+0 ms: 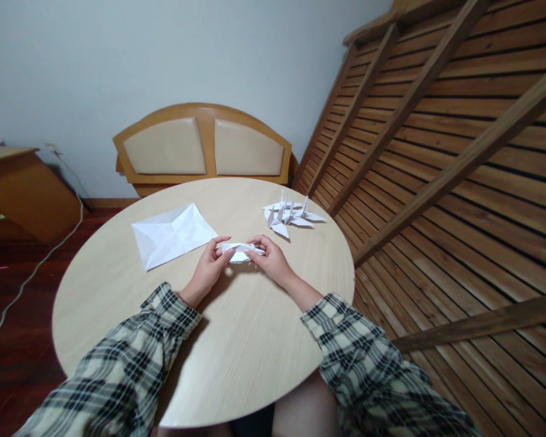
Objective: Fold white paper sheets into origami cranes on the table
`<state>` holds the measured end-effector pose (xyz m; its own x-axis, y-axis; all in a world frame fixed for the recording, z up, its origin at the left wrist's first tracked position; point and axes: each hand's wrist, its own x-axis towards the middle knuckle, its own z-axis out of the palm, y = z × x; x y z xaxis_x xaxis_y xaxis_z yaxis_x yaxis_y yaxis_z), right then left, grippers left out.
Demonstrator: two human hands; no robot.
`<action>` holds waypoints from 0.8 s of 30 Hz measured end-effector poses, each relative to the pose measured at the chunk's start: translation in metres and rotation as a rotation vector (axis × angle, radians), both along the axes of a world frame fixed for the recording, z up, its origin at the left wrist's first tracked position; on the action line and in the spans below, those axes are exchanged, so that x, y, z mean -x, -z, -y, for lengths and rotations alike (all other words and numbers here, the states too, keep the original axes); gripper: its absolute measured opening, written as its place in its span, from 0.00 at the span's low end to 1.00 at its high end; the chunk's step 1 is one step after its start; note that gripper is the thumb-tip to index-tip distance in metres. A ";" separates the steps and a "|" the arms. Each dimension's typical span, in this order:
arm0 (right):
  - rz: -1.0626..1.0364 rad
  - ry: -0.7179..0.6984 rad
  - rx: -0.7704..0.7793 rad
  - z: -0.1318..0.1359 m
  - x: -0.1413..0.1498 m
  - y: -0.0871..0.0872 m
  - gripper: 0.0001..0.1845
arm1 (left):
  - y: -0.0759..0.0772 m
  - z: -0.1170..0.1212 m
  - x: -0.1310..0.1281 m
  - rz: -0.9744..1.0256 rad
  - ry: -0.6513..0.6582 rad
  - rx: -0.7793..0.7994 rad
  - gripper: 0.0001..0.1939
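Between my two hands is a small piece of folded white paper (pixel 240 253), held just above the round table. My left hand (pixel 212 265) pinches its left end between thumb and fingers. At the other end, my right hand (pixel 273 260) grips the paper the same way. Some of the folds are hidden behind my fingers. Left of my left hand lies a creased sheet of white paper (pixel 168 235), spread flat. Beyond my right hand stands a cluster of several white paper cranes (pixel 289 215), with pointed wings and necks.
The pale round table (pixel 236 352) has its front edge close to my lap. A slatted wooden panel (pixel 437 182) leans along the right side. Behind the table is a padded headboard (pixel 250 149). A white cable (pixel 36 267) runs over the floor at left, near a wooden desk (pixel 27 200).
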<state>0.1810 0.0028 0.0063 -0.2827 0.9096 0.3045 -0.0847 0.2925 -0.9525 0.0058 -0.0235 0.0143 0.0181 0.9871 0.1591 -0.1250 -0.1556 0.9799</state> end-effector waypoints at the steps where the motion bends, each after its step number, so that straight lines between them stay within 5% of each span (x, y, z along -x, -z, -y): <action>1: -0.008 -0.011 0.022 0.000 0.000 0.000 0.15 | 0.000 -0.001 0.000 0.010 -0.007 0.005 0.25; 12: 0.017 0.000 0.064 0.003 0.000 -0.006 0.14 | 0.001 -0.006 0.004 0.012 -0.117 0.050 0.28; 24: 0.159 0.009 -0.078 0.002 -0.003 -0.005 0.09 | 0.003 -0.006 0.006 0.054 -0.096 0.059 0.28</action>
<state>0.1844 0.0008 0.0113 -0.3251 0.8876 0.3263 0.0681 0.3662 -0.9281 -0.0005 -0.0171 0.0114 -0.0844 0.9915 0.0992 -0.1652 -0.1121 0.9799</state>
